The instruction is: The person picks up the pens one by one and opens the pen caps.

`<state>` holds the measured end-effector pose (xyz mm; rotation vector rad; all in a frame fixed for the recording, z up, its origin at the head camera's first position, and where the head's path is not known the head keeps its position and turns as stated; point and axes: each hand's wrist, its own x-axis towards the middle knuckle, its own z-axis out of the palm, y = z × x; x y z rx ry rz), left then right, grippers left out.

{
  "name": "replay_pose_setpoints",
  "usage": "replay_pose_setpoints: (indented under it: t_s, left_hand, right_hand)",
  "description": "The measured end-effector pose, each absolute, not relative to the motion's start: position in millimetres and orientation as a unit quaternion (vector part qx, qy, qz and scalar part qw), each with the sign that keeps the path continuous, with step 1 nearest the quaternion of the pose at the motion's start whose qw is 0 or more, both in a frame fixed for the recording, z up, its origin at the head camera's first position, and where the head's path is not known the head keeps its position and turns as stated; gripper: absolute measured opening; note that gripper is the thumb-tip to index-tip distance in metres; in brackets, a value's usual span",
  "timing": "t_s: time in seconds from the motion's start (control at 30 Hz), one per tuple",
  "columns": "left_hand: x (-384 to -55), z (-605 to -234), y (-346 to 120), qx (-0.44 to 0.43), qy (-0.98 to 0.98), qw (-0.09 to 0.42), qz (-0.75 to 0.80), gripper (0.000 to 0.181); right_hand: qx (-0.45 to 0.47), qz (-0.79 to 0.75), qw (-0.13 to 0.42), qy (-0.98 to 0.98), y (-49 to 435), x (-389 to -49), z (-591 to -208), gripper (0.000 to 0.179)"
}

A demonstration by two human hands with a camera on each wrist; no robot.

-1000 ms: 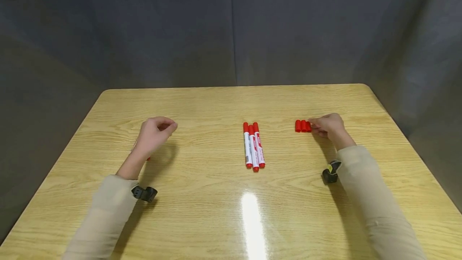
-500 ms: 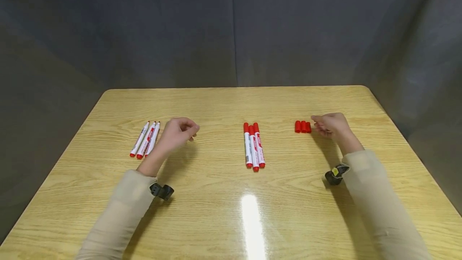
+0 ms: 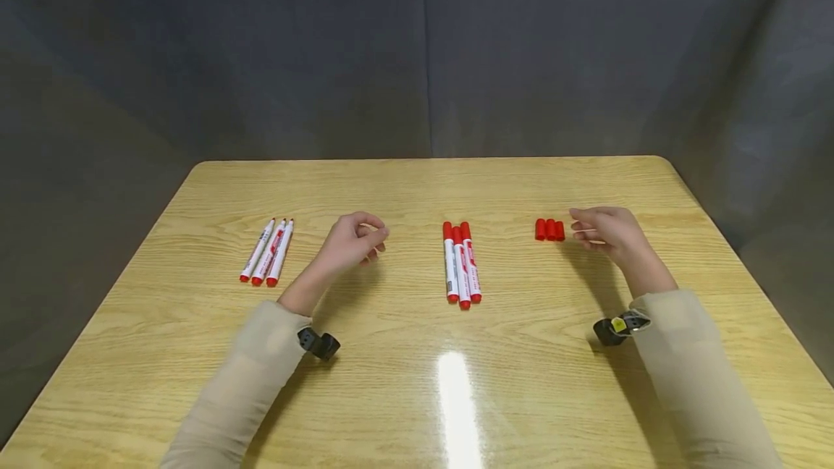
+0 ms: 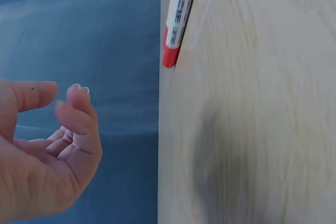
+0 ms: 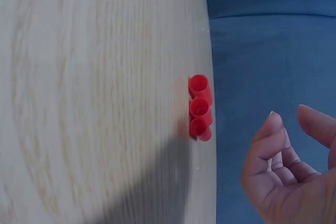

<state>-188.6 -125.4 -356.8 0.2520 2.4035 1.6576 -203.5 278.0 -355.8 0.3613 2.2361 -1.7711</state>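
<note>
My left hand [image 3: 352, 243] hovers over the table between two groups of markers, its fingers loosely bent. In the left wrist view a gap shows between thumb and fingertips, with nothing held. Left of it lie three uncapped white markers [image 3: 266, 252] with red ends, tips pointing away. To its right three capped red-and-white markers [image 3: 461, 266] lie side by side. Three red marker caps [image 3: 550, 230] rest in a row farther right, their hollow ends showing in the right wrist view. Just right of these caps, apart from them, my right hand [image 3: 609, 234] hangs loosely curled and holds nothing.
The wooden table [image 3: 391, 396] has a bright light reflection near its front. A dark curtain [image 3: 313, 56] hangs behind its far edge and at the sides. A small black camera [image 3: 318, 343] sits on the left wrist, another camera [image 3: 619, 328] on the right.
My left hand has moved right, away from the uncapped markers it partly covered, which now show fully. My right hand has drawn slightly right, off the caps, and its fingers have spread apart.
</note>
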Motion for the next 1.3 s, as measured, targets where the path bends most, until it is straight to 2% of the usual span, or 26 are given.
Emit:
replay_pose_setpoints:
  t_s: [0.23, 0.47, 1.0, 1.3]
  left_hand:
    - [-192.4, -365.7, -103.9, 0.065, 0.803, 0.165, 0.569, 0.038]
    - [-195.9, -371.3, -81.3, 0.045, 0.803, 0.211, 0.556, 0.036]
    - [-215.1, -387.9, -55.4, 0.025, 0.812, 0.238, 0.532, 0.023]
    - [-217.8, -392.9, -41.8, 0.032, 0.831, 0.252, 0.494, 0.025]
  right_hand:
    - [0.122, -0.618, 0.131, 0.766, 276.6, -199.4, -352.0, 0.038]
    - [0.113, -0.618, 0.129, 0.767, 272.6, -197.4, -349.0, 0.033]
    - [0.085, -0.641, 0.134, 0.751, 265.4, -188.5, -344.7, 0.030]
    - [0.074, -0.651, 0.135, 0.743, 259.8, -184.0, -338.7, 0.031]
